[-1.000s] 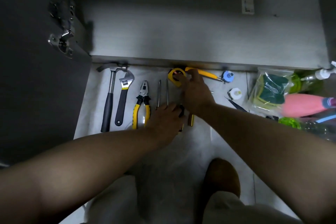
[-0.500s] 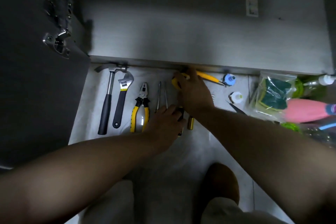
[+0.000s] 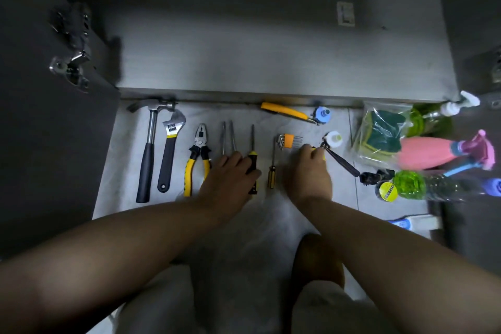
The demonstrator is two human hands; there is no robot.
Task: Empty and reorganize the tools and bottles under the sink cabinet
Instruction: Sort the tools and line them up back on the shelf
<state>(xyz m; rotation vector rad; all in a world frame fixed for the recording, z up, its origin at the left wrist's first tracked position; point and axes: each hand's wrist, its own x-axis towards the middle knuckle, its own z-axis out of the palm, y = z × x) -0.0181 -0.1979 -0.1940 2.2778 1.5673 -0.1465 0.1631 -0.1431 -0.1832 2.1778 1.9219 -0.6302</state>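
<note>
Tools lie in a row on the grey floor in front of the open cabinet (image 3: 271,62): a hammer (image 3: 147,149), an adjustable wrench (image 3: 169,154), yellow pliers (image 3: 199,160), two thin metal rods (image 3: 227,135), a black-and-yellow screwdriver (image 3: 252,144), a small yellow screwdriver (image 3: 272,173) and a hex key set (image 3: 287,141). My left hand (image 3: 227,179) rests closed over the black-and-yellow screwdriver's handle. My right hand (image 3: 309,171) is closed around a yellow tape measure (image 3: 323,156), mostly hidden, beside a black-handled tool (image 3: 341,161).
A yellow utility knife (image 3: 284,111) and a blue-capped bottle (image 3: 321,115) lie by the cabinet edge. At the right are a bag of sponges (image 3: 379,133), a pink spray bottle (image 3: 433,153), green bottles (image 3: 423,186) and a yellow tape roll (image 3: 387,191). The open door (image 3: 54,130) stands at the left.
My right hand has pulled back from the cabinet edge toward me and to the right, carrying the yellow tape measure. The hex keys and small screwdriver are now uncovered. My left hand stays put.
</note>
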